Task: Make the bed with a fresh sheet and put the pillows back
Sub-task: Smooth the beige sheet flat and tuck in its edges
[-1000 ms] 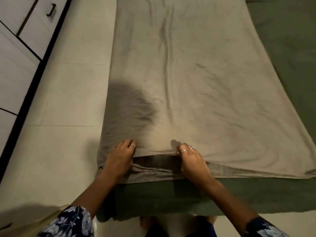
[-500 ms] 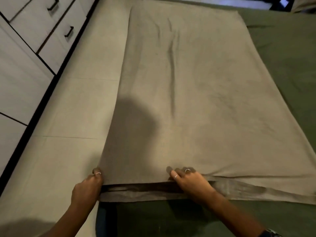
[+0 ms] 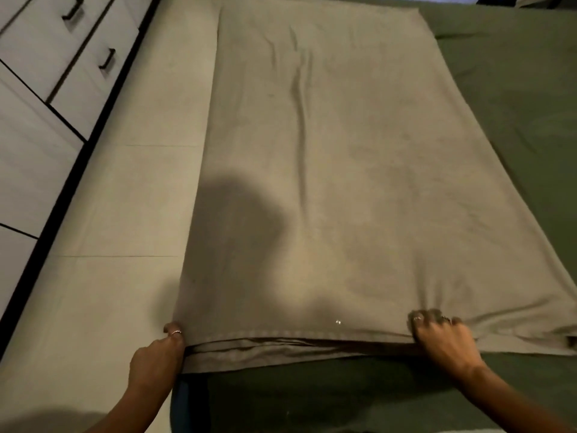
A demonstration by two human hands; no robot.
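On the bed (image 3: 515, 114), which wears a green cover, a folded beige sheet (image 3: 327, 170) lies flat, long axis running away from the camera; its near hem sits close to the bed's near edge, its left side runs along the bed's left edge, and green cover shows to its right and in front. Several layers are visible at the near hem, stacked, the top one lifted slightly off the ones below. Left hand (image 3: 156, 364) grips the near left corner of the sheet: fingers curled round the top layer's edge, a ring on one finger. Right hand (image 3: 443, 339) holds the same hem further right, fingers bent down onto the top layer and bunching the cloth, with small creases spreading from them; rings on two fingers. Whether the right thumb is under the layer: cannot tell. A soft crease runs lengthwise up the sheet's middle. A rounded shadow falls on the sheet's near left part. Left of the bed, pale floor (image 3: 118, 214) and white drawers (image 3: 46, 57) with dark handles.
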